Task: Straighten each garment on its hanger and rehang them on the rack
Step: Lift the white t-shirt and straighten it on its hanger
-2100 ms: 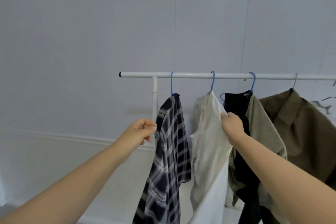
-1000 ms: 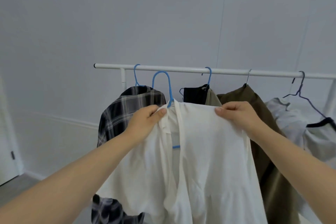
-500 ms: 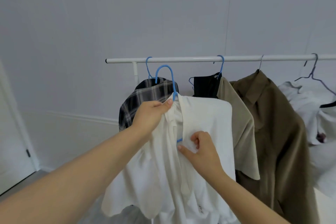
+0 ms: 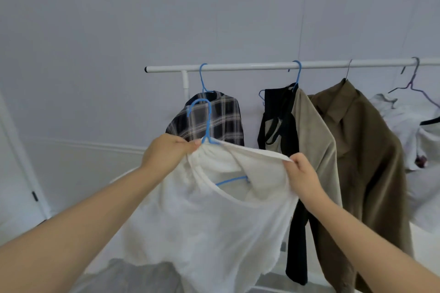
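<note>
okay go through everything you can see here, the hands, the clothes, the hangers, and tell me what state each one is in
left hand: grips the white shirt at the hanger neck
right hand: pinches the shirt's edge
white shirt: off the rack, bunched, held up
blue hanger: inside the white shirt, unhooked
plaid shirt: hanging on rail, bunched up
black garment: hanging
beige shirt: hanging
olive jacket: hanging

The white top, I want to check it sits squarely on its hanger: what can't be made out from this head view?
- Blue hanger: its arms lie under the white top; only a short stretch shows through the neckline.
- Left hand: fingertips buried in bunched fabric.
- The top's hem: cut off by the bottom edge.
- Rack: right end cut off by the frame edge.
</note>
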